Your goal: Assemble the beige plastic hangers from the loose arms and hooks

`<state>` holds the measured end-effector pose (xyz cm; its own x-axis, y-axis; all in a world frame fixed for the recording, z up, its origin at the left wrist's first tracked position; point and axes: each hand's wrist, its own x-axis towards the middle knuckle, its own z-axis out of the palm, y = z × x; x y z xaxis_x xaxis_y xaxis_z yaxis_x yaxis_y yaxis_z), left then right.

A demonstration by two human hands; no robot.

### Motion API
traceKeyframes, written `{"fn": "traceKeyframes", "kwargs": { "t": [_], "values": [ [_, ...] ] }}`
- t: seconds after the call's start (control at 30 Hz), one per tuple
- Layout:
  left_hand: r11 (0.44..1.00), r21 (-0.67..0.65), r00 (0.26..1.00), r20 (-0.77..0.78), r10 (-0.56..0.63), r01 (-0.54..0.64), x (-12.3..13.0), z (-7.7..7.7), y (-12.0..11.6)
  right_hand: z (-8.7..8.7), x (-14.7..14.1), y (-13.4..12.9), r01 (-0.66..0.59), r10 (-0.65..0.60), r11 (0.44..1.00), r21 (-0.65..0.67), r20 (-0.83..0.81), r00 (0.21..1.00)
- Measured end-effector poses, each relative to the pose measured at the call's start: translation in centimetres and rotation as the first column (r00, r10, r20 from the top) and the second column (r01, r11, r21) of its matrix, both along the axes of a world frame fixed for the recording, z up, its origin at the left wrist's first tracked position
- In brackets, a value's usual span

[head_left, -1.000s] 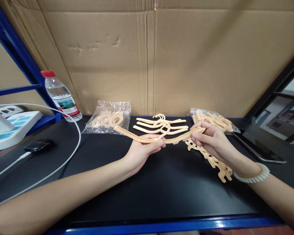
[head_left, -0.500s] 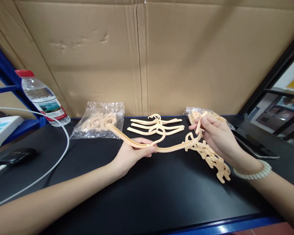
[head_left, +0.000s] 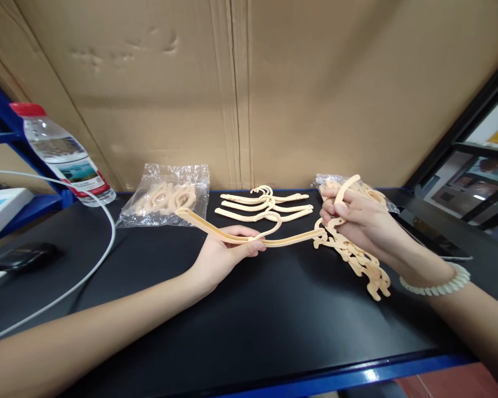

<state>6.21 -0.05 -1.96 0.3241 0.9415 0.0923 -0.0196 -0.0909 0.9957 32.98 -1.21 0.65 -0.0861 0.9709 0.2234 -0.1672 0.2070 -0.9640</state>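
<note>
My left hand (head_left: 228, 251) pinches a cream plastic hanger (head_left: 292, 240) at its middle, below its hook, holding it above the black table (head_left: 240, 326). My right hand (head_left: 363, 221) is closed on a small curved cream piece (head_left: 345, 190), just beyond the hanger's right end. Several loose cream pieces (head_left: 357, 260) lie in a heap below my right hand. Behind the held hanger, several similar hangers (head_left: 265, 207) lie in a row.
A clear bag of cream parts (head_left: 166, 193) lies at the back left, another bag (head_left: 377, 193) at the back right. A water bottle (head_left: 70, 160), white cable (head_left: 108, 243) and black device (head_left: 22, 258) are at left; a tablet (head_left: 456, 254) is at right.
My right hand has moved slightly right, away from the hanger's end, and the small piece it holds has come apart from the hanger. The view has tilted a little.
</note>
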Motion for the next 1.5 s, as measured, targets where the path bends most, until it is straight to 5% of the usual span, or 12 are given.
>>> {"fn": "traceKeyframes", "kwargs": {
  "t": [0.33, 0.87, 1.27, 1.5],
  "values": [
    [0.996, 0.043, 0.997, -0.003, 0.077, -0.077, -0.1, -0.4, 0.2, -0.5, 1.0, 0.6, 0.079, -0.078, 0.997, -0.015, 0.091, 0.993],
    [0.989, 0.102, 0.991, -0.069, 0.113, -0.106, 0.0, -0.5, 0.1, -0.7, 1.3, 0.7, -0.083, 0.112, 0.984, -0.158, 0.186, 0.976],
    [0.968, 0.211, 0.982, -0.097, 0.162, -0.139, -0.3, -0.5, -0.1, -0.3, 1.5, 0.0, -0.231, 0.291, 0.883, -0.409, 0.091, 0.952],
    [0.940, 0.321, 0.975, -0.143, 0.171, -0.118, -0.3, -0.3, -0.5, -0.4, 1.1, -0.1, -0.193, 0.252, 0.910, -0.367, 0.118, 0.960]
  ]
}}
